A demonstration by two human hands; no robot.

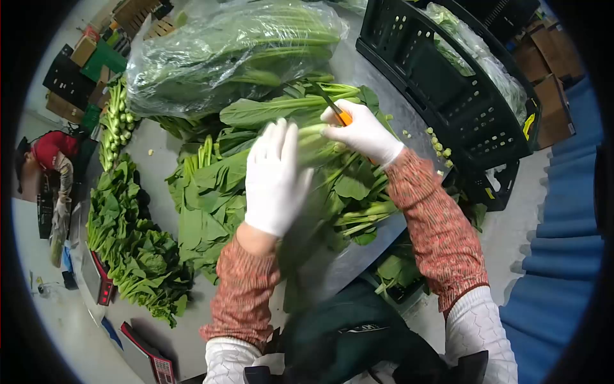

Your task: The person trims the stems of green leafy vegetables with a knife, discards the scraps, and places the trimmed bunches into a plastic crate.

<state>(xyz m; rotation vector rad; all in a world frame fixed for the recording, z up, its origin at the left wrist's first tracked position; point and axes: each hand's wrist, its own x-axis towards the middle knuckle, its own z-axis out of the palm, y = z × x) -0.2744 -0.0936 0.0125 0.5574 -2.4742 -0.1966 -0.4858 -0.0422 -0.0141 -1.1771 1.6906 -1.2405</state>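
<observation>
My left hand (274,179), in a white glove, lies over a bunch of leafy greens whose pale stems (310,142) reach toward my right hand. Its fingers are together and partly blurred. In my right hand (364,133), also gloved, is a knife with an orange handle (343,118); its dark blade points up and left, and the thumb is at the stem ends. Beneath both hands spreads a pile of greens (214,185) on the metal table (329,272).
A clear bag of greens (236,57) lies at the far side. Dark crates (448,83) stand at the right, near cut stem pieces (437,144). More greens (137,249) and red-edged scales (150,352) are at the left. A person in red (48,152) is at far left.
</observation>
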